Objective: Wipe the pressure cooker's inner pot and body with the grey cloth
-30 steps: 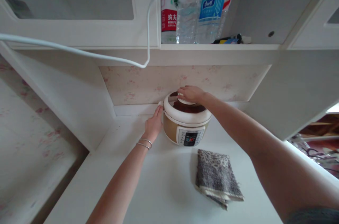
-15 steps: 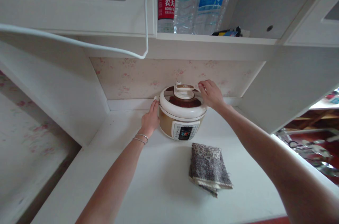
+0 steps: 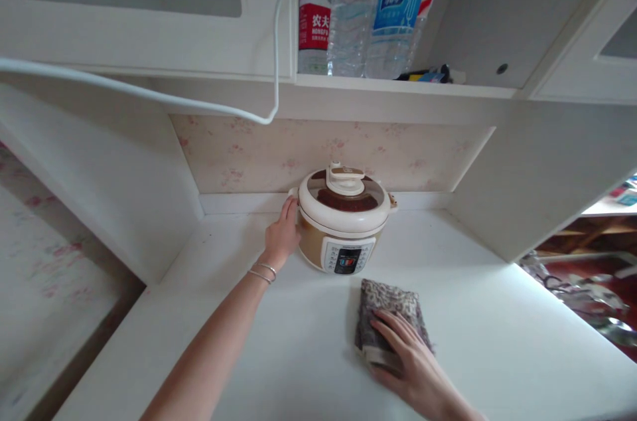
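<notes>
A white and gold electric pressure cooker [image 3: 309, 236] stands on the white counter near the back wall, its lid on and its control panel facing me. My left hand [image 3: 282, 230] is closed at the cooker's left side handle, fingers pointing up along it; a bracelet circles that wrist. Nearer to me lies a folded grey-brown patterned cloth [image 3: 391, 293]. My right hand [image 3: 405, 351] is on this cloth, fingers across its top and thumb at its front edge. Part of the cloth is hidden under that hand.
Above, an open cupboard shelf [image 3: 398, 87] holds several plastic bottles [image 3: 398, 16]. A white cable [image 3: 199, 103] hangs in front of the cupboard at left. White side panels [image 3: 557, 168] flank the counter [image 3: 298, 354]. Shiny metal items [image 3: 587, 301] appear at far right.
My right hand has left the cooker lid's right side and come down toward me onto the cloth. My left hand remains at the handle. The view has tilted up slightly.
</notes>
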### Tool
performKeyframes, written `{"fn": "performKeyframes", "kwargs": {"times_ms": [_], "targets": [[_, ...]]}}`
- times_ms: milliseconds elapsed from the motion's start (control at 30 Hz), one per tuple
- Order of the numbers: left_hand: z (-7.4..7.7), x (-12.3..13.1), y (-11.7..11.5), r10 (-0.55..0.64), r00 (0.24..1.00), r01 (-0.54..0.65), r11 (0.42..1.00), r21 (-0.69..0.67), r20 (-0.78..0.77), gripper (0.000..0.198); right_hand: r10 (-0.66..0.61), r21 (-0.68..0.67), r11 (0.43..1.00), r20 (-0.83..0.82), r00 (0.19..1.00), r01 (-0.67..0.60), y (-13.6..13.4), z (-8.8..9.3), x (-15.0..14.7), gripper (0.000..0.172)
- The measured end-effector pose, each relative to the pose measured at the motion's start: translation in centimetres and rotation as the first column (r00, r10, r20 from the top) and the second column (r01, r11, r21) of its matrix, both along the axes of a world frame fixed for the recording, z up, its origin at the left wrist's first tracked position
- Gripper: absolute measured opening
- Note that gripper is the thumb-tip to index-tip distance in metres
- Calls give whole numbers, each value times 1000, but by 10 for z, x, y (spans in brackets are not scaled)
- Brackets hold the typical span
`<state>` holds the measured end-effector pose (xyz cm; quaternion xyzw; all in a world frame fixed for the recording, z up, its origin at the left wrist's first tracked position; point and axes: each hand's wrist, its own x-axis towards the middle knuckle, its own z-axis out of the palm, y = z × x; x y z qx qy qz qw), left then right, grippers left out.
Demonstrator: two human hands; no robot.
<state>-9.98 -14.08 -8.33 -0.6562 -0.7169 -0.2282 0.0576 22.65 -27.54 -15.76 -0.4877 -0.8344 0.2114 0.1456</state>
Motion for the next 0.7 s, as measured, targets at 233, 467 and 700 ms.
{"fn": "performKeyframes", "kwargs": {"times_ms": [233, 467, 700], "targets": [[1, 5, -1, 16, 999, -17, 999, 44, 42, 68, -147, 115, 983, 45, 988, 141, 19, -39, 27, 66], [3, 0, -4, 8, 1000, -8, 999, 35, -1, 68, -599, 175, 618, -527, 603, 766, 122, 71, 50, 55], [-2, 3, 2, 19, 999, -22, 999, 47, 50, 67, 2, 657, 723, -310, 951, 213, 184, 190, -45, 54]]}}
